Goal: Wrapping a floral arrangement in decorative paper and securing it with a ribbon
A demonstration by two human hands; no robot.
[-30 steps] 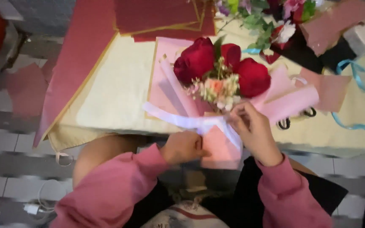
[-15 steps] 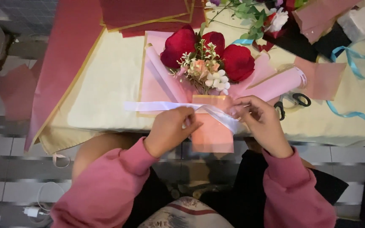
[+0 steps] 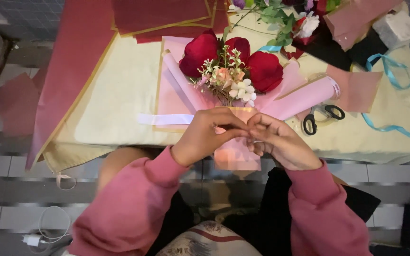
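Both hands meet right at the neck of the bouquet [image 3: 228, 80], which lies on the cream-covered counter [image 3: 115, 104] with its pink wrap hanging over the near edge. The left hand [image 3: 205, 135] comes in from the lower left, wrist bent, fingers curled and pinched on the white ribbon [image 3: 164, 119], whose loose end trails flat to the left across the wrap. The right hand [image 3: 281, 142] sits just beside it, touching, fingers bent inward and closed on the same spot; can't tell exactly what it grips. Both pink sleeves angle up from below. Black-handled scissors [image 3: 321, 117] lie just right of the hands, blue ribbon [image 3: 390, 71] further right.
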